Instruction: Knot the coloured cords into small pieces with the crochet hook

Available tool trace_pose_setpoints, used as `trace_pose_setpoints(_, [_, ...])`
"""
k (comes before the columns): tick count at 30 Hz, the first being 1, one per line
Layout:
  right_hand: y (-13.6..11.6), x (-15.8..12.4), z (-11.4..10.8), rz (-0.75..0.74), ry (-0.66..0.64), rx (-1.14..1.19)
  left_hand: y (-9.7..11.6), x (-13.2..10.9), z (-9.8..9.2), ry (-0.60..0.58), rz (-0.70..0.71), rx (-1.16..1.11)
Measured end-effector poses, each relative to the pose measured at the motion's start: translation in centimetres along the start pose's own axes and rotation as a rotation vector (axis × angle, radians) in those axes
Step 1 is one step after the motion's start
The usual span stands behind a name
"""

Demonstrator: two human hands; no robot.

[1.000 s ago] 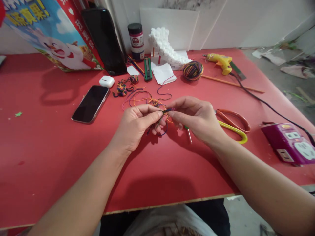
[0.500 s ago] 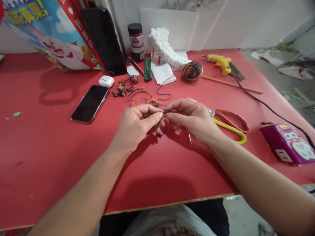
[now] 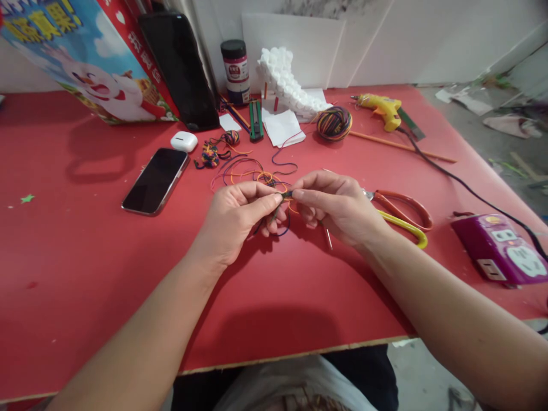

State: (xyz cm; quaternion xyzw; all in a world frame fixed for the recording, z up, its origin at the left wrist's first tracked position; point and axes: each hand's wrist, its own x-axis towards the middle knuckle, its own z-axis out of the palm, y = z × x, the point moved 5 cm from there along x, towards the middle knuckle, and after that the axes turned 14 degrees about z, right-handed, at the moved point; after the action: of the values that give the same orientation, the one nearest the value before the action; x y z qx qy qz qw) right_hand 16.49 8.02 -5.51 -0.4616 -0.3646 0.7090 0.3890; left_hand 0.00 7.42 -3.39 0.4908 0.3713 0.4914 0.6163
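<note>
Above the middle of the red table [image 3: 85, 274], my left hand [image 3: 237, 220] and my right hand [image 3: 338, 205] meet fingertip to fingertip. Both pinch a short piece of multicoloured cord [image 3: 286, 195] between thumb and forefinger. Loose loops of the same cord [image 3: 248, 170] trail away on the table behind the hands. A thin stick [image 3: 327, 238] pokes out under my right hand. Orange and yellow handled scissors [image 3: 402, 220] lie just right of that hand.
A black phone [image 3: 154, 180] and white earbud case [image 3: 184, 141] lie to the left. A ball of cord [image 3: 334, 123], yellow glue gun [image 3: 381, 107], white foam piece [image 3: 286, 83], dark jar [image 3: 235, 69] and printed box [image 3: 89, 63] stand at the back. A purple power strip [image 3: 500, 254] sits right.
My right hand's fingertips have closed in slightly on the cord, hiding the purple bit that showed before. Both hands stay in place.
</note>
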Motion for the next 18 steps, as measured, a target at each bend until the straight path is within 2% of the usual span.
trace_pose_setpoints(9, [-0.01,-0.26,0.57,0.075,-0.032,0.044,0.13,0.09,-0.07,0.003,0.022,-0.039])
trace_pose_setpoints(18, [-0.07,-0.21,1.05,-0.005,-0.092,0.061,0.08,0.09,-0.03,-0.001,0.014,-0.046])
